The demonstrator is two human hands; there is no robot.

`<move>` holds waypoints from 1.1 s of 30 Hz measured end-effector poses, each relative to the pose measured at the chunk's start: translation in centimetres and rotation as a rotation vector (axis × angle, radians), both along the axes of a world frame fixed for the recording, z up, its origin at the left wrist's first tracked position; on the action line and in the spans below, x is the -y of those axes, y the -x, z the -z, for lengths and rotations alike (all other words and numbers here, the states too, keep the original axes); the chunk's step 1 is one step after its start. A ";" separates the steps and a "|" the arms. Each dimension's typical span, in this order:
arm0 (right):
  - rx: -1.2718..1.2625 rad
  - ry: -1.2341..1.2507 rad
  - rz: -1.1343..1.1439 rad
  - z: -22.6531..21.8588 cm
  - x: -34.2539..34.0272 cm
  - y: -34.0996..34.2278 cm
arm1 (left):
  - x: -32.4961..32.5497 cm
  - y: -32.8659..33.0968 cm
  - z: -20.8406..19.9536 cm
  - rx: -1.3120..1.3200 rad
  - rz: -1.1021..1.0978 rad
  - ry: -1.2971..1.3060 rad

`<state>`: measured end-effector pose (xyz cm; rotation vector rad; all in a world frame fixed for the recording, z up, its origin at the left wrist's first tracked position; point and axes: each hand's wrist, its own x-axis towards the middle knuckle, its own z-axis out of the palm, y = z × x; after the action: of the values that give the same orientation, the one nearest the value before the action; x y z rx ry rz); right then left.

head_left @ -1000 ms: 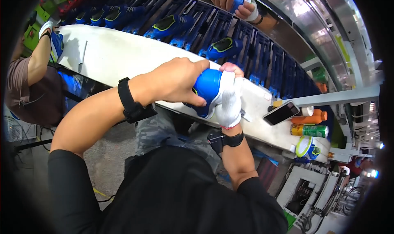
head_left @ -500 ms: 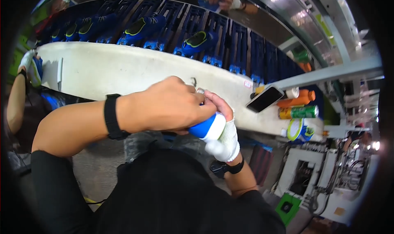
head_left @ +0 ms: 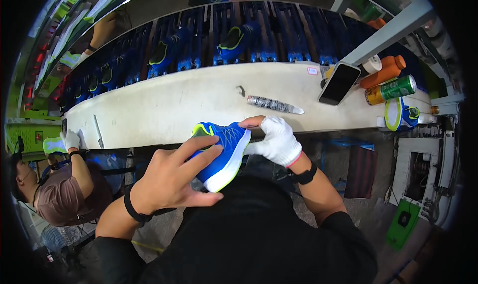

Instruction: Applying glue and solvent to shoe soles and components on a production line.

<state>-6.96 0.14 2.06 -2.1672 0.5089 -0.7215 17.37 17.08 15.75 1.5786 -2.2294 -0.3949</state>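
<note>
A blue sneaker [head_left: 225, 152] with a white sole and lime trim is held in front of my body, side up, its laces facing the bench. My right hand [head_left: 279, 140], in a white glove with bare fingertips, pinches it at the toe end. Around its heel end curves my bare left hand [head_left: 169, 177], fingers spread over the upper and thumb by the sole. Beyond the shoe, a slim pointed tool [head_left: 275, 105] with a dark and silver wrapped handle lies on the pale bench [head_left: 189, 95]. Near it rests a small dark curved scrap [head_left: 241, 90].
Blue sneakers [head_left: 234, 41] stand on a slatted conveyor [head_left: 294, 40] behind the bench. At right are a phone [head_left: 339, 84], an orange bottle [head_left: 383, 72], a green-yellow can [head_left: 391, 90] and a shoe piece [head_left: 398, 114]. A co-worker [head_left: 74, 184] handles a shoe at left.
My hands have moved apart, and the sneaker between them has turned so its upper and laces show. The pointed tool is now in plain sight on the bench. My view has shifted.
</note>
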 end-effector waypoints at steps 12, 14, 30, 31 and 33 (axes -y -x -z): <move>0.392 -0.440 0.136 -2.8 -3.5 5.8 | 28.5 -6.0 19.8 -0.283 -0.587 0.480; 0.241 -0.286 0.171 -3.2 -3.6 6.9 | 31.1 -4.5 20.3 -0.115 -0.874 0.000; 1.174 0.895 0.546 -30.4 10.2 -0.9 | 13.1 -9.9 20.8 -1.309 -0.740 0.043; 1.202 0.889 0.469 -34.2 11.7 -3.9 | 10.2 -12.4 21.6 -1.187 -0.801 -0.013; 0.910 1.065 0.682 -39.5 16.1 -7.5 | 5.3 -15.4 21.2 -1.144 -0.830 -0.162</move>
<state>0.56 -15.94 41.54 -2.1244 0.3731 -2.6491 32.75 11.74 -5.42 1.5659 -0.6495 -0.9102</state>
